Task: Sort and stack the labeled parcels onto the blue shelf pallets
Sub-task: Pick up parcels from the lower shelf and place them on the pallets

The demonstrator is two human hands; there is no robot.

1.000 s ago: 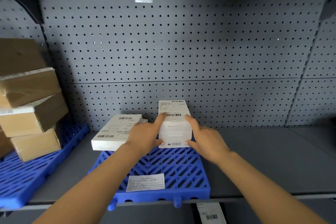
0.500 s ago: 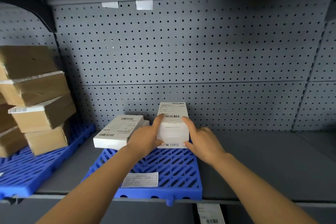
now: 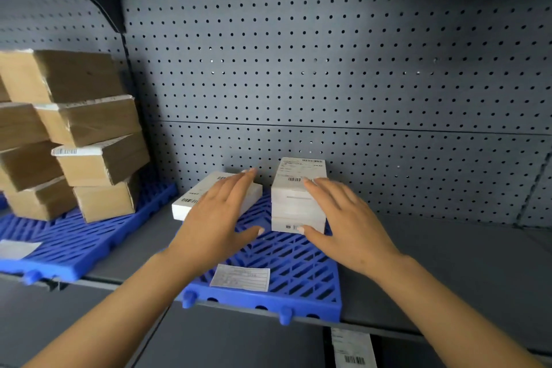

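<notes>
A stack of white labeled parcels (image 3: 294, 188) stands at the back of the middle blue pallet (image 3: 295, 272). My right hand (image 3: 343, 221) hovers at the stack's right front corner, fingers spread, holding nothing. A flat white labeled parcel (image 3: 191, 202) lies at the pallet's back left, overhanging its edge. My left hand (image 3: 221, 212) is open above that flat parcel and covers much of it. A paper label (image 3: 240, 278) is stuck on the pallet's front.
A second blue pallet (image 3: 74, 245) at the left carries several stacked brown cardboard boxes (image 3: 89, 140). Grey pegboard (image 3: 328, 69) backs the shelf. Grey shelf surface (image 3: 448, 263) extends to the right. A barcode tag (image 3: 354, 349) hangs below the shelf edge.
Both hands have let go of the white stack and spread open; the left hand moved left over the flat parcel. The view shifted left and nearer.
</notes>
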